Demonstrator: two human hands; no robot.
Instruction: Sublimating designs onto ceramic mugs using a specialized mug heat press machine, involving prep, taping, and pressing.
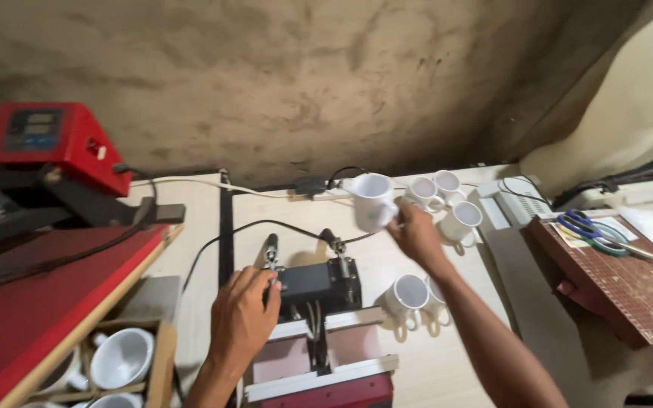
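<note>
In the lower middle of the frame the left hand (242,313) is gripping the lever of the mug press (317,287), fingers curled shut around it. The right hand (417,234) is holding a white mug (372,200) in a closed grasp, raised above the table (447,355) at upper centre. A steady lever and a level mug seem wise near the other mugs (447,204) beside it.
</note>
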